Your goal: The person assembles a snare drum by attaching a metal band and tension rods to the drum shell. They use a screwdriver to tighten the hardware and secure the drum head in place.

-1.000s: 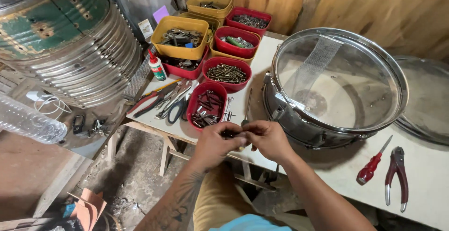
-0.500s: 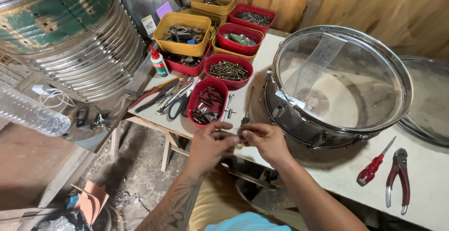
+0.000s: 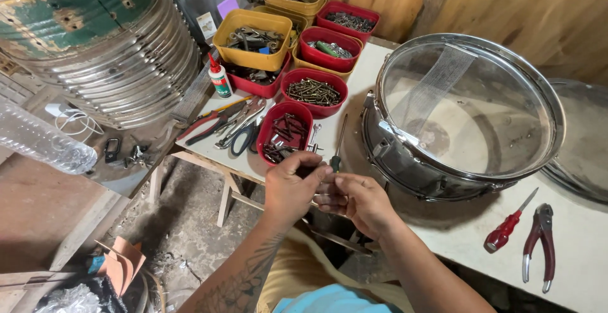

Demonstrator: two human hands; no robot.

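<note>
My left hand [image 3: 290,189] and my right hand [image 3: 360,202] meet at the near edge of the white table [image 3: 589,256], fingertips pinched together on a small metal part too small to make out. A slim screwdriver [image 3: 337,146] lies on the table just beyond my fingers, its dark handle by my left fingertips. Right beside it sits a chrome snare drum [image 3: 465,113] with a clear head and snare wires across it. A red tray of dark bolts [image 3: 284,132] stands just ahead of my left hand.
Red and yellow trays [image 3: 253,37] of screws and fittings fill the table's far left. Pliers and scissors [image 3: 229,123] lie by a small glue bottle [image 3: 219,78]. A red screwdriver [image 3: 508,223] and red pliers [image 3: 539,243] lie at right. Stacked drum shells [image 3: 95,47] stand left.
My hands have stayed together at the table edge, working the small part; the view has shifted slightly and the slim screwdriver now shows past my fingers.
</note>
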